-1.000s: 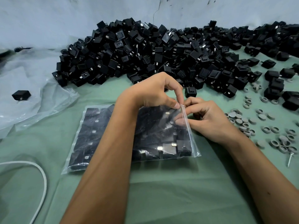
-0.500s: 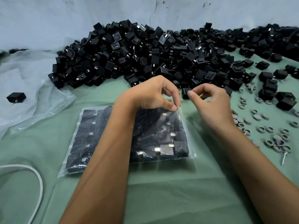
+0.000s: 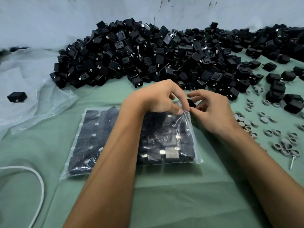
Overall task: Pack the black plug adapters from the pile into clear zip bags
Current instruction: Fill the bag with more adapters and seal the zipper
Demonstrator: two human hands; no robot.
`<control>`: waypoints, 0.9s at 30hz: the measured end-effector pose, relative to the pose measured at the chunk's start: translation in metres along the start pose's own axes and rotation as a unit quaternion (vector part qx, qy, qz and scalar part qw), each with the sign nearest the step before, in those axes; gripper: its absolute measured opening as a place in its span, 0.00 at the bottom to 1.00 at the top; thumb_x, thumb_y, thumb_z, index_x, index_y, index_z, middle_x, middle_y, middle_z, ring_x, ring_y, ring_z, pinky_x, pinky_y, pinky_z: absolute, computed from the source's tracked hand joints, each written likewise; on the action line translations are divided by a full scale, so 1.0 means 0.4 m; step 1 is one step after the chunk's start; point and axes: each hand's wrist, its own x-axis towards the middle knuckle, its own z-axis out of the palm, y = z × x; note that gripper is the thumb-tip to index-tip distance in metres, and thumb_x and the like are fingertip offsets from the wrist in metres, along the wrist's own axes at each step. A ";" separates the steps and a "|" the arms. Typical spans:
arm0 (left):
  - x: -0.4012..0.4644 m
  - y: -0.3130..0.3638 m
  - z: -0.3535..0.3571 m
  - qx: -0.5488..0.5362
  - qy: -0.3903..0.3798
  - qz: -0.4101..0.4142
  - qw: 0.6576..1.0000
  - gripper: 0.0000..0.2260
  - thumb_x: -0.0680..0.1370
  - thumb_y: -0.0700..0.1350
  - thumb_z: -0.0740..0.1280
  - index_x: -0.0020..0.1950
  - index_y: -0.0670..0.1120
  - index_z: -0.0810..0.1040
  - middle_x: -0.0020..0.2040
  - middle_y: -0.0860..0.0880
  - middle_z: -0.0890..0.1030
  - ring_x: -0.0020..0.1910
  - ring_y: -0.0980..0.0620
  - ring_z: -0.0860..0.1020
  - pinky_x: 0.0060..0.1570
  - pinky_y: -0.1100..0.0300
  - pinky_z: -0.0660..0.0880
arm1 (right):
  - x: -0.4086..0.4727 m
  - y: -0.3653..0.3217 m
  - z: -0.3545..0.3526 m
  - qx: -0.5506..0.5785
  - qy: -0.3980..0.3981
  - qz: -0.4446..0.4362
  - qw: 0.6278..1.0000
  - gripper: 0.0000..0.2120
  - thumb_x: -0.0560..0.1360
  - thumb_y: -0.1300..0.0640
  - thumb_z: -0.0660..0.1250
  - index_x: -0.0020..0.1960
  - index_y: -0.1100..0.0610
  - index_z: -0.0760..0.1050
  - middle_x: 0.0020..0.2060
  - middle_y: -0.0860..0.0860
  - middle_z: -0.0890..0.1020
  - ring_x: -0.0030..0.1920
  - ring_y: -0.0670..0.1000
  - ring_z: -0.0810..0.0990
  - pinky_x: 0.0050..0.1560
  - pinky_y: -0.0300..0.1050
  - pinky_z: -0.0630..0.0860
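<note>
Your left hand (image 3: 158,99) pinches the top right corner of the clear zip bag (image 3: 131,142), thumb and fingers curled on the plastic. Bag lies flat on the green tabletop (image 3: 164,203), packed with rows of black adapters. Your right hand (image 3: 212,111) sits just beside that corner, fingers curled round one black adapter (image 3: 191,103) at the bag's mouth. Big pile of adapters (image 3: 164,55) behind, against the wall. Grey rings (image 3: 279,142) scattered right, a screw (image 3: 292,163) near them. Loose plastic sheet (image 3: 32,96) left with one stray adapter (image 3: 17,97) on it. White cable (image 3: 37,186) lower left.
</note>
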 end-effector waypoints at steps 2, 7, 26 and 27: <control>0.000 -0.002 -0.001 0.005 0.006 0.000 1.000 0.07 0.74 0.45 0.78 0.47 0.57 0.88 0.57 0.59 0.82 0.63 0.55 0.77 0.68 0.47 0.72 | -0.020 -0.001 -0.006 0.069 0.015 0.018 0.997 0.19 0.72 0.57 0.79 0.61 0.47 0.82 0.48 0.43 0.85 0.41 0.46 0.84 0.44 0.43 0.83; -0.008 -0.009 -0.016 -0.021 0.034 0.018 0.999 0.06 0.73 0.43 0.79 0.43 0.55 0.88 0.59 0.53 0.83 0.63 0.59 0.77 0.63 0.58 0.73 | -0.056 -0.023 -0.026 0.142 -0.028 -0.041 0.989 0.21 0.70 0.56 0.81 0.60 0.44 0.81 0.48 0.43 0.86 0.48 0.47 0.83 0.47 0.45 0.78; -0.021 -0.003 -0.025 -0.043 0.053 0.065 0.996 0.05 0.73 0.42 0.79 0.45 0.51 0.88 0.57 0.48 0.84 0.59 0.60 0.79 0.52 0.79 0.69 | -0.072 -0.041 0.005 0.317 -0.044 -0.030 0.947 0.22 0.70 0.66 0.81 0.59 0.55 0.77 0.47 0.56 0.86 0.45 0.58 0.88 0.52 0.59 0.85; -0.021 -0.002 -0.025 -0.044 0.054 0.062 0.996 0.05 0.72 0.42 0.79 0.45 0.52 0.88 0.57 0.49 0.85 0.59 0.62 0.78 0.52 0.79 0.68 | -0.072 -0.039 0.006 0.316 -0.037 -0.021 0.948 0.21 0.71 0.66 0.80 0.59 0.56 0.77 0.47 0.56 0.87 0.46 0.58 0.88 0.52 0.61 0.84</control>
